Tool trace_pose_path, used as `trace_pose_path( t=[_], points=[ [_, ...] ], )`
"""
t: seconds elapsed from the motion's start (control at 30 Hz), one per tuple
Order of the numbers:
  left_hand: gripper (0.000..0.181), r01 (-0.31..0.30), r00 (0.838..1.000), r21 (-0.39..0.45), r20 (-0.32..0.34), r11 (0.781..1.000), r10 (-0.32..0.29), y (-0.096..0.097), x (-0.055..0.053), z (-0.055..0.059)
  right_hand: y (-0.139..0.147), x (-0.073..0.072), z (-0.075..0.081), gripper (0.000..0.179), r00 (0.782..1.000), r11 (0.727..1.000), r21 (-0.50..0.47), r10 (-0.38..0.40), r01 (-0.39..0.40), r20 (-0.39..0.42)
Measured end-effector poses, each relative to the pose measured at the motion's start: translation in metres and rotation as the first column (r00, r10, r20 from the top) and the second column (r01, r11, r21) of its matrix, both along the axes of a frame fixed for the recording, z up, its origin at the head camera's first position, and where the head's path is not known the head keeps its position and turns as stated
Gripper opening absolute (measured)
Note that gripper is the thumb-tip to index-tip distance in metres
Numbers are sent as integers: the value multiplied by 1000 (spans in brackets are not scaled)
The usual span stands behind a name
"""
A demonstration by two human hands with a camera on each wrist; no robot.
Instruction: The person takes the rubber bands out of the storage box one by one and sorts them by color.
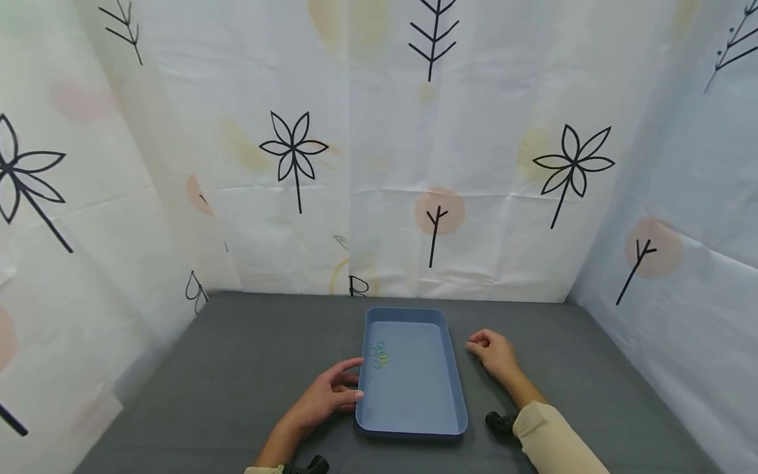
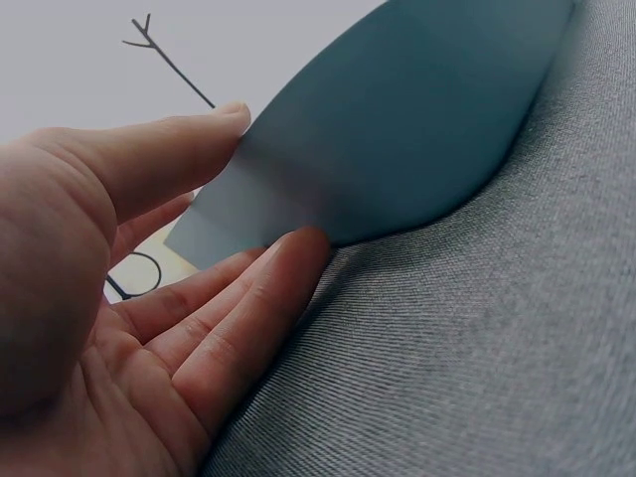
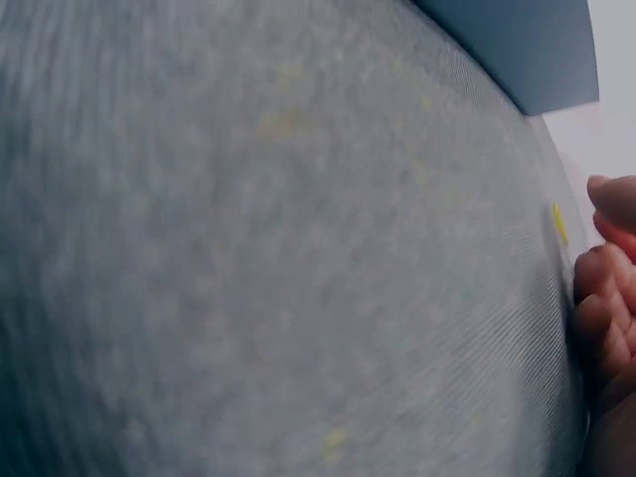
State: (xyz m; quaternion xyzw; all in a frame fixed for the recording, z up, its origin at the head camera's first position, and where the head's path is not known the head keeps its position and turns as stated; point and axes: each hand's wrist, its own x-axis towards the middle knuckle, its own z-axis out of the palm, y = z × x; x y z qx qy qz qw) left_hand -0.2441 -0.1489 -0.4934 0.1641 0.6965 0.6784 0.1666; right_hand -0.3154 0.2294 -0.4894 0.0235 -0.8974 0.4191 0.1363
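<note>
Grey tabletop (image 1: 272, 349) surrounds tray (image 1: 414, 395) edges between both hands (image 1: 326, 398) (image 1: 499, 355).

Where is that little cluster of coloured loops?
In the head view, the cluster of loops lies inside the blue tray, near its left wall, in the half closer to the patterned backdrop.

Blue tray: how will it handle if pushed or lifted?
The blue tray looks fairly stiff: its walls stand straight. It probably won't tip under a gentle push, being broad and low on the grey surface. If tilted, the small rings would likely slide, since they seem to lie loose on its smooth-looking floor.
</note>
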Motion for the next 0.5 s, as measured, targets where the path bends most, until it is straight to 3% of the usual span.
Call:
trace_pose_path(
  t=[0.13, 0.23, 0.3, 0.4, 0.5],
  points=[
    [67, -11, 1000, 1, 4, 1000, 11, -1, 1, 1, -3, -2, 3, 9, 999, 1000, -14, 27, -26, 48],
    [67, -16, 1000, 0, 10, 1000, 16, -1, 1, 2, -3, -1, 9, 9, 988, 994, -61, 95, -88, 121],
    [67, -17, 1000, -2, 13, 1000, 17, 0, 1, 2, 0, -2, 15, 11, 968, 982, -101, 175, -159, 180],
    [66, -18, 1000, -8, 18, 1000, 19, 0, 1, 2, 5, -3, 26, 15, 919, 956, -137, 287, -258, 270],
    [66, -20, 1000, -12, 22, 1000, 20, 0, 0, 1, 8, -3, 38, 18, 876, 943, -134, 331, -304, 350]
  ],
)
